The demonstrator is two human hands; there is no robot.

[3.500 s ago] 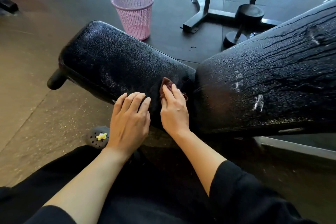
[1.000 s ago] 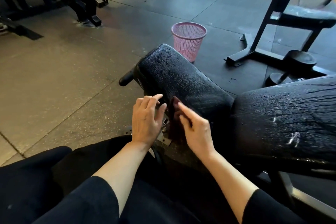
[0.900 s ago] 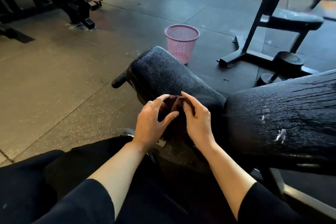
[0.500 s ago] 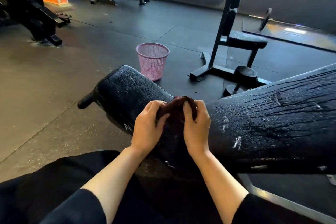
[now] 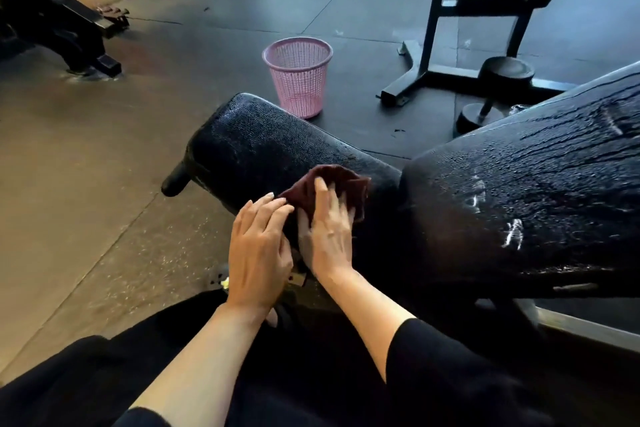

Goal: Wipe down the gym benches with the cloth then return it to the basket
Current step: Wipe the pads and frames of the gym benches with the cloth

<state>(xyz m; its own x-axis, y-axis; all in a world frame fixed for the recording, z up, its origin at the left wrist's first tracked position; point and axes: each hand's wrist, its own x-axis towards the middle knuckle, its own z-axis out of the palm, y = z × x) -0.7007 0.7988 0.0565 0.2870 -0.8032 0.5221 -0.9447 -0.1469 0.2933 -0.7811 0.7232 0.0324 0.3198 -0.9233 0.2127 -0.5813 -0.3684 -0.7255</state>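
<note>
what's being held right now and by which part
The dark red cloth: the right hand presses flat on its middle against the seat pad, and the left hand touches its near-left corner.

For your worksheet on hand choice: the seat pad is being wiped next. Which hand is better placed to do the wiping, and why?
Probably the right hand: its straight fingers already press the dark red cloth flat on the seat pad. The left hand only touches the cloth's near corner.
</note>
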